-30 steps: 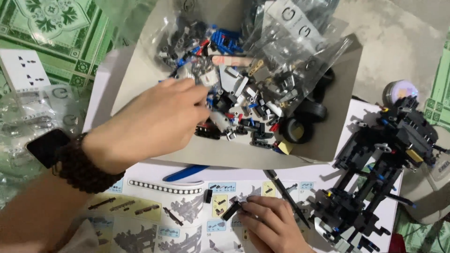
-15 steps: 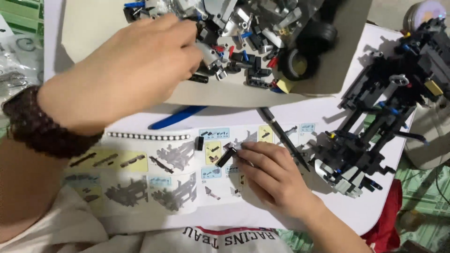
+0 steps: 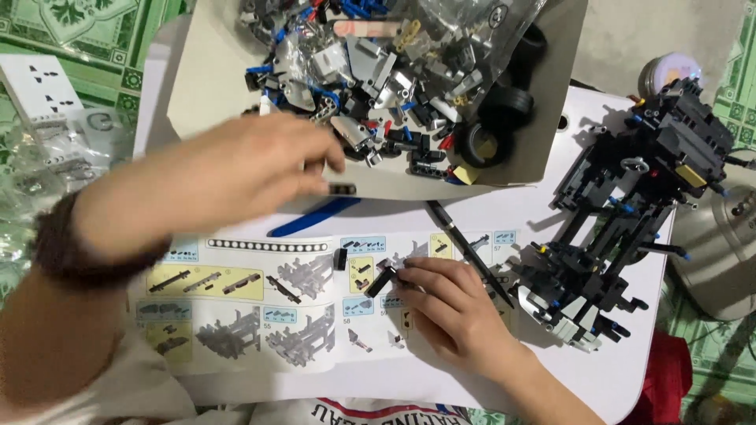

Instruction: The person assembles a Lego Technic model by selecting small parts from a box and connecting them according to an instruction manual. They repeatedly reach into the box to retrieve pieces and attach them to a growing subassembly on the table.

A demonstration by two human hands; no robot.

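The left hand [image 3: 228, 185] pinches a tiny black piece [image 3: 342, 189] over the booklet [image 3: 236, 299], the right hand [image 3: 449, 303] pinches a black bar [image 3: 382, 281] there, and either small part could slip and get lost.

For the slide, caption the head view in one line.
Left hand lifts a small black piece from the parts tray; right hand holds a black beam over the instruction booklet.
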